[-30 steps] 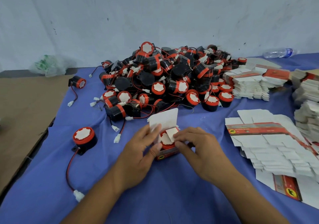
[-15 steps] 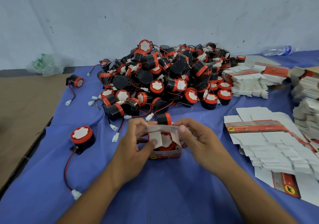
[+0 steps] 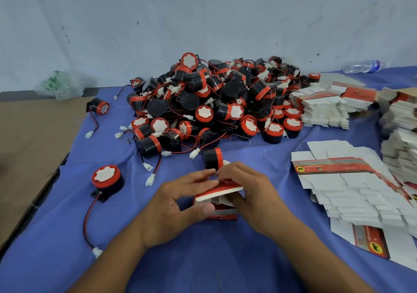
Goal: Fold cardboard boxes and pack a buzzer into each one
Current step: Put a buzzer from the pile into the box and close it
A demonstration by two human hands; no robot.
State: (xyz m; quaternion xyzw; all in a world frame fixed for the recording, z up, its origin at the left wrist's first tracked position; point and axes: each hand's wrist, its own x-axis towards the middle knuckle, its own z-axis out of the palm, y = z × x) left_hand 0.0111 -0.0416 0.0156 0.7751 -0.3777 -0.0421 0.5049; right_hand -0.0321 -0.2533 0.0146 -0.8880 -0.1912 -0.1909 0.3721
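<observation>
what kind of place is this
Most likely a small packing workstation: a big heap of red-and-black buzzers, stacks of flat unfolded cartons on a blue cloth, and a half-closed box held between the left hand and right hand.

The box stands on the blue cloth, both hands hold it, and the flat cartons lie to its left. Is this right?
Not quite. The head view shows the flat cartons to the right of the box, not to its left. The rest holds: the box stands on the blue cloth, and the left hand and right hand hold it.
</observation>
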